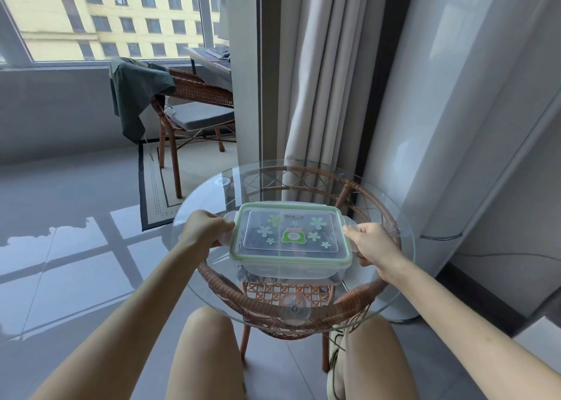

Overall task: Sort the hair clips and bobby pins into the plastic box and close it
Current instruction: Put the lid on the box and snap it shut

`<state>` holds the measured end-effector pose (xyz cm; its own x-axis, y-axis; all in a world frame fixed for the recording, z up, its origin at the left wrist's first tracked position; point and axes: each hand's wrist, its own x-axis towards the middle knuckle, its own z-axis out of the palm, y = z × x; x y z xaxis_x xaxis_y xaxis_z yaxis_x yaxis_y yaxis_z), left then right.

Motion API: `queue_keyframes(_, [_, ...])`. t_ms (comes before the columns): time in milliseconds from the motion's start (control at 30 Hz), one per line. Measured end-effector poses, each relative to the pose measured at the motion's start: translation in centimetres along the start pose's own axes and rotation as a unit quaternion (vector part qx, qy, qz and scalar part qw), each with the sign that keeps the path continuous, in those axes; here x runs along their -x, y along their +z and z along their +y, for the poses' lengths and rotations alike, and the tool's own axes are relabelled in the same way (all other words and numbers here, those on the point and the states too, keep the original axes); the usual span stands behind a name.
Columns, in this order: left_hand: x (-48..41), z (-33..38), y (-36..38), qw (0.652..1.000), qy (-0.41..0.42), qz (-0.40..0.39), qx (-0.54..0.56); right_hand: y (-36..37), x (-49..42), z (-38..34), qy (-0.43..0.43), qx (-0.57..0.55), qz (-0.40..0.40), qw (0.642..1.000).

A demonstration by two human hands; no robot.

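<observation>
Plastic box (291, 267): clear, rectangular, standing on the glass table near its middle.
Lid (293, 232): lies on top of the box, with a green rim, pale green flower marks and one green cartoon animal.
Writing: one small printed line near the far edge of the lid, too small to read.
Contents: dark shapes show through the lid, but they are too blurred to say what they are.
Left hand (204, 228): its fingers are curled round the clear flap at the left end of the box.
Right hand (372, 243): pinches the clear flap at the right end, thumb on top.
Glass table (394, 281): round, on a rattan frame.
Curtain (318, 81): pale, hanging behind the table.
Rattan chair (194, 96): far left, with a green garment (136, 93) over its back.
</observation>
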<state>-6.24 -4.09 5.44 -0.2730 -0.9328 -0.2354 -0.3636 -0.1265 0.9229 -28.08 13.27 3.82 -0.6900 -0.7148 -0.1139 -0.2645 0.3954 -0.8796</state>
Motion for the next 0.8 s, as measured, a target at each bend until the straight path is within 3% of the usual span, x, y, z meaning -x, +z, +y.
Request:
queue_keyframes(100, [-0.2, -0.4, 0.2, 1.000, 0.016, 0.000, -0.011, -0.2, 0.2, -0.3, 0.015, 0.002, -0.024, 1.000])
queue_keyframes(167, [-0.2, -1.1, 0.6, 0.988, 0.084, 0.051, -0.115, -0.5, 0.1, -0.4, 0.004, 0.070, -0.017, 0.997])
queue_keyframes(233, [0.3, -1.8, 1.0, 0.936, 0.193, 0.116, -0.272, -1.1, 0.2, -0.8, -0.031, 0.211, 0.021, 0.977])
queue_keyframes(300, [0.9, -2.1, 1.4, 0.868, 0.288, 0.124, -0.384, -1.3, 0.5, -1.5, -0.077, 0.330, 0.048, 0.940])
queue_keyframes(367, [1.1, -1.6, 1.2, 0.825, 0.296, 0.084, -0.474, -1.4, 0.5, -2.1, -0.104, 0.386, 0.042, 0.916])
queue_keyframes(467, [0.9, -0.5, 1.0, 0.776, 0.268, 0.015, -0.571, -1.1, 0.2, -3.0, -0.077, 0.375, -0.029, 0.923])
queue_keyframes(633, [-0.4, -0.7, 0.4, 0.800, 0.229, -0.077, -0.550, -1.8, -0.7, -4.2, 0.030, 0.266, -0.139, 0.953])
queue_keyframes(800, [-0.9, -0.6, 0.7, 0.814, 0.208, -0.131, -0.526, -2.5, -2.4, -4.0, 0.104, 0.186, -0.216, 0.953])
